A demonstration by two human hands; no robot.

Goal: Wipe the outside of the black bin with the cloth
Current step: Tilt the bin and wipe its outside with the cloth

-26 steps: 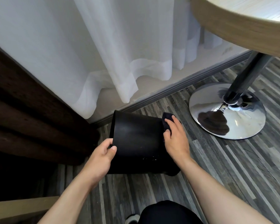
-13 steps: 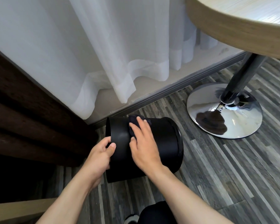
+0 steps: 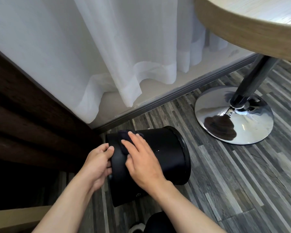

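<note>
The black bin (image 3: 168, 153) lies tipped on its side on the wood-look floor, with one round end turned toward the right. My left hand (image 3: 97, 163) grips the bin's left end, thumb on top. My right hand (image 3: 141, 158) lies flat on the bin's upper side and presses a dark cloth (image 3: 123, 140) against it. Most of the cloth is hidden under my fingers; only a bunched part shows at the far edge.
A white sheer curtain (image 3: 107, 56) hangs just behind the bin, above a grey baseboard (image 3: 175, 95). A dark brown curtain (image 3: 23, 118) fills the left. A round table (image 3: 252, 21) on a chrome pedestal base (image 3: 233, 118) stands to the right. A slipper toe (image 3: 138, 228) shows at the bottom.
The bin has been rolled so one round end now faces right. My right hand with the cloth slid from the bin's right side onto its upper side. My left hand stayed gripping the left end.
</note>
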